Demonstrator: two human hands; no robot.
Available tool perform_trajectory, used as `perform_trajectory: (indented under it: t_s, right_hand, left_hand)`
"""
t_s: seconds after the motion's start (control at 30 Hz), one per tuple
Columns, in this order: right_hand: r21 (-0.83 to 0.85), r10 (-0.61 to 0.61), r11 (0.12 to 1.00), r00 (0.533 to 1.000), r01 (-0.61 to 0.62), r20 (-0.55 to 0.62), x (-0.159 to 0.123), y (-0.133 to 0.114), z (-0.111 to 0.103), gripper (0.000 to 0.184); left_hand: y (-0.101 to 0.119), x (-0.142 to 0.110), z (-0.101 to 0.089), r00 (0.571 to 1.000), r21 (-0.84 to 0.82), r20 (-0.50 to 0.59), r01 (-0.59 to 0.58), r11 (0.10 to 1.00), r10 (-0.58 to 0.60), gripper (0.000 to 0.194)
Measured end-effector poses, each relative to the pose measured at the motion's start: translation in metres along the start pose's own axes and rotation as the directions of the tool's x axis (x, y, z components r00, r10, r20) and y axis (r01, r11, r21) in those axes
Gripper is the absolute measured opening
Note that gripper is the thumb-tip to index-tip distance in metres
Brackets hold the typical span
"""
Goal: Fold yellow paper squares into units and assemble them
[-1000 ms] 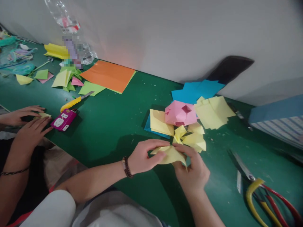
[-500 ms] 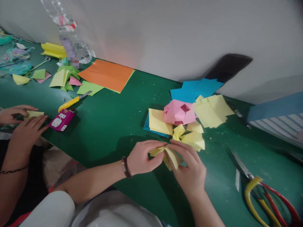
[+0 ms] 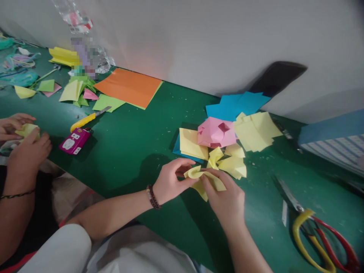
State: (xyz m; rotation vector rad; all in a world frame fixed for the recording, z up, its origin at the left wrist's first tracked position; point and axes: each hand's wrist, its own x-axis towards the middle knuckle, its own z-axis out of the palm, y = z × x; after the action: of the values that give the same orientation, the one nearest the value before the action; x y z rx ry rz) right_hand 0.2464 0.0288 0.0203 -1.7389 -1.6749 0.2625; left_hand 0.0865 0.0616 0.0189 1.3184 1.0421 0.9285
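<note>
Along the far edge of the workbench, in the head camera's view, a clear plastic bottle (image 3: 98, 60) stood at the upper left, partly blurred, so whatever was in it could not be told. At the right sat a blue-and-white striped box (image 3: 331, 153), its inside hidden. The folded yellow paper (image 3: 204, 180) was held just above the bench, in front of the loose paper. The left hand (image 3: 170, 180) pinched its edge between curled fingers and thumb, and the right hand (image 3: 223, 195) gripped the other side. Beyond them lay a pink folded paper form (image 3: 216, 132), resting among yellow paper squares (image 3: 254, 131) and just in front of blue paper sheets (image 3: 236, 105). At the far left, a co-worker's hands (image 3: 27, 149) closed around a small yellow paper piece (image 3: 27, 131).

The green bench mat (image 3: 136, 129) also bore an orange paper sheet (image 3: 127, 87), a yellow utility knife (image 3: 88, 120), a small magenta case (image 3: 75, 141) and red-and-yellow-handled scissors (image 3: 309, 231). A dark flat object (image 3: 277, 77) leaned against the white wall (image 3: 199, 34).
</note>
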Motion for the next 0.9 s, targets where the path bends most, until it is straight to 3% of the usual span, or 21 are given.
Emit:
perform_trajectory:
  t_s: [0.2,0.43,0.9]
  right_hand:
    - [0.011,0.069,0.997,0.996,-0.07,0.061,0.001,0.0,0.0,0.02]
    - [0.114,0.174,0.977,0.983,-0.181,0.065,0.005,-0.005,-0.004,0.024]
    - [0.082,0.222,0.969,0.966,-0.233,0.131,0.004,0.0,-0.006,0.022]
  left_hand:
    - [-0.002,0.002,0.0,0.998,0.024,-0.01,-0.064,0.998,0.064,0.018]
    - [-0.008,0.005,0.001,0.997,0.008,0.017,0.075,0.997,-0.075,0.021]
    - [-0.008,0.008,-0.003,0.98,0.027,0.12,0.159,0.987,-0.161,0.025]
